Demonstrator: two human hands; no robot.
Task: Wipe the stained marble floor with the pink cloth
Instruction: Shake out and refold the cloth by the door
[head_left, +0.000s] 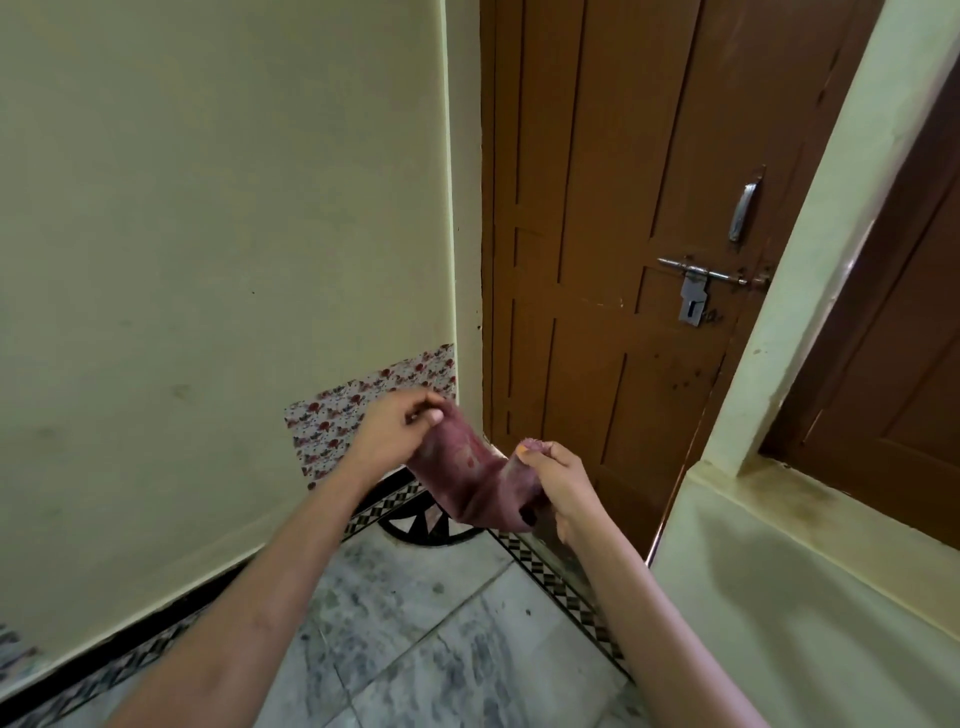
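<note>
The pink cloth (470, 475) hangs slack in the air between my two hands, above the corner of the floor. My left hand (397, 426) pinches its upper left edge with thumb and fingers. My right hand (558, 480) grips the cloth's right end, fingers curled round it. Below lies the grey-veined marble floor (410, 634), with dark smudges on its tiles.
A cream wall (208, 234) with a floral patch (353, 415) stands on the left. A brown wooden door (613, 218) with a latch (696, 291) is shut ahead. A cream ledge (810, 597) juts out on the right. A black-and-white patterned border (566, 597) edges the floor.
</note>
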